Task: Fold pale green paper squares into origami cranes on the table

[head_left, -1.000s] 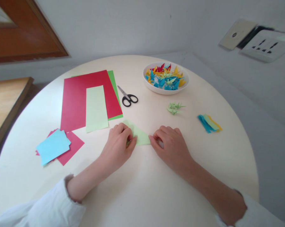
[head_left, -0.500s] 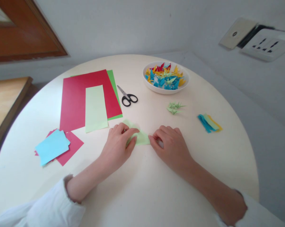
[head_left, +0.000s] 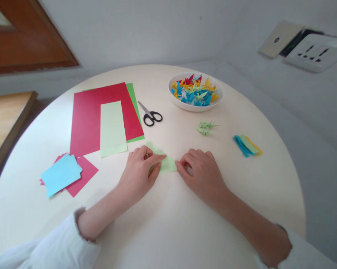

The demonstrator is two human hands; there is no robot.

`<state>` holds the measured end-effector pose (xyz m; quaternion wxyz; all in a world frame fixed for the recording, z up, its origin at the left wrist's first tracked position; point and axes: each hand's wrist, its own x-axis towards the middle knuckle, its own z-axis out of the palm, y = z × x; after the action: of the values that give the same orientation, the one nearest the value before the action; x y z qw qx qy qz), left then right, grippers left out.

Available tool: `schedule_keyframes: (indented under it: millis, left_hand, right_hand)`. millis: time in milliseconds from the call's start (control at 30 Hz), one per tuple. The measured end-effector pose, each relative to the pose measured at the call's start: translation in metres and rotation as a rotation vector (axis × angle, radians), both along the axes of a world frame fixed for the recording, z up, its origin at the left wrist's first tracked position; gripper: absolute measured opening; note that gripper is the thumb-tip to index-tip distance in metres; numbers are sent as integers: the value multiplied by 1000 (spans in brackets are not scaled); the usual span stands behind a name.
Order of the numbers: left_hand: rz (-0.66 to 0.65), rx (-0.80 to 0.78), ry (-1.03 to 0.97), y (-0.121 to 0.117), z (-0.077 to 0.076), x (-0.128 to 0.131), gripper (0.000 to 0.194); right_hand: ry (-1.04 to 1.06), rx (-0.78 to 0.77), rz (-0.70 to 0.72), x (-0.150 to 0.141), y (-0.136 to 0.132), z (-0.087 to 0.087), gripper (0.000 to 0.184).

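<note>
- Left of my left hand, blue papers [head_left: 62, 173] lie over pink ones [head_left: 86, 171].
- My left hand [head_left: 142, 164] rests on the pale green paper [head_left: 170, 165], thumb and forefinger narrowly apart; whether they grip, I can't tell.
- That paper lies between my hands.
- My right hand [head_left: 200, 170] pinches its right corner.
- Beyond that hand sit small green folded pieces [head_left: 206, 128].

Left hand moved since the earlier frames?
Yes, slightly: against the scissors, the left hand has its index finger reaching farther right over the folded green paper; the rest of it looks unmoved.
</note>
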<state>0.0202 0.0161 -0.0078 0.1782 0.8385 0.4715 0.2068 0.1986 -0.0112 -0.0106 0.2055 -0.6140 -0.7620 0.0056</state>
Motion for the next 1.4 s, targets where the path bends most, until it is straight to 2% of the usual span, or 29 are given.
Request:
schedule_keyframes:
  millis: [933, 1400]
  left_hand:
    - [-11, 32, -21, 1, -2, -1, 28]
    - [-2, 14, -19, 0, 0, -1, 27]
  right_hand:
    - [-10, -16, -37, 3, -4, 3, 21]
    - [111, -107, -79, 6, -10, 3, 9]
